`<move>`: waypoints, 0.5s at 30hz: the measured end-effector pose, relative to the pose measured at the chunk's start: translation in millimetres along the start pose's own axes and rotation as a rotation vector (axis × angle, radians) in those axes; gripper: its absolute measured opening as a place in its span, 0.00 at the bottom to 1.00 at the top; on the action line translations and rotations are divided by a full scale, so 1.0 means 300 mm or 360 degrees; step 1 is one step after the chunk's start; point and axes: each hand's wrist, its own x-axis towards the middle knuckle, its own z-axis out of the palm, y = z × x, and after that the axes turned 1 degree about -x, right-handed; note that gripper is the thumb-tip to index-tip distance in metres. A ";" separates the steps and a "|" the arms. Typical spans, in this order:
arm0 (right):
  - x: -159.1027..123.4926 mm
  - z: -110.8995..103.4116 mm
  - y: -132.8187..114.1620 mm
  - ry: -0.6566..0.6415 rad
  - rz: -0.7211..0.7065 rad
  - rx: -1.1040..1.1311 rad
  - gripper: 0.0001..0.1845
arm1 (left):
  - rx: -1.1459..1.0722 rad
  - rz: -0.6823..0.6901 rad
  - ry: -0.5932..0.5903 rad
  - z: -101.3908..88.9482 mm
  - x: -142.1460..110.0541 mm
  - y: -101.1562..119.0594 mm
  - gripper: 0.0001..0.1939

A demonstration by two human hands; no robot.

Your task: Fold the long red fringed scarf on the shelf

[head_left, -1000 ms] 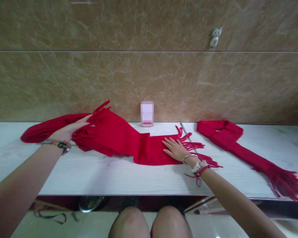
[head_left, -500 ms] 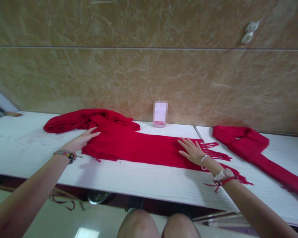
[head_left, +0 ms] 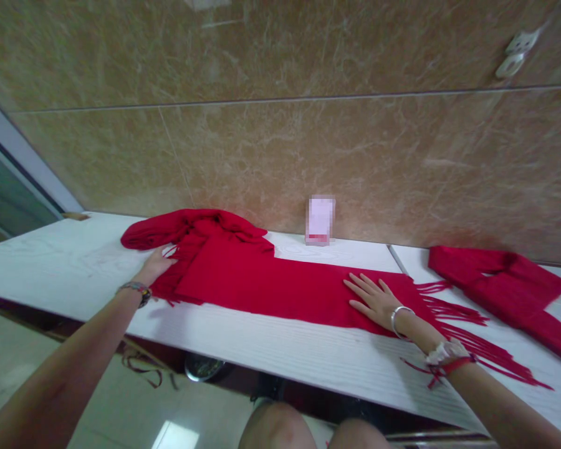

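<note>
A red fringed scarf (head_left: 285, 290) lies spread lengthwise along the white tabletop, its tassels fanned out at the right end. My right hand (head_left: 374, 300) rests flat on the cloth near those tassels, fingers spread and holding nothing. At the scarf's left end, my left hand (head_left: 156, 265) has its fingers closed on the fringed edge; the fingertips are partly hidden in the cloth. Behind that end a bunched, rolled heap of red cloth (head_left: 187, 227) touches the scarf. Whether it is part of the same piece I cannot tell.
Another red scarf (head_left: 490, 280) lies loosely folded at the right. A small pale upright object (head_left: 320, 219), blurred out, stands against the marble-patterned wall (head_left: 262, 156). A seam (head_left: 397, 257) crosses the white table (head_left: 262, 337). Under its front edge sits a round metal bowl (head_left: 203, 368).
My left hand has gone from lying against the scarf's left edge to gripping its fringe, which now shows more. The tassels at the right are straighter and more spread. The view has shifted.
</note>
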 end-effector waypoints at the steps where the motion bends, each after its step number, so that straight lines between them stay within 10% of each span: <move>1: 0.000 0.001 0.005 -0.0001 -0.0003 -0.0010 0.28 | 0.0049 -0.0001 0.0072 0.006 -0.008 0.002 0.32; 8: 0.003 0.017 0.021 0.0064 -0.0066 0.0000 0.28 | 0.0400 0.0574 0.0067 0.098 -0.026 0.067 0.23; 15: -0.051 0.005 0.063 -0.0003 -0.0019 0.0006 0.28 | 0.0529 -0.0049 0.0111 0.073 0.013 -0.039 0.25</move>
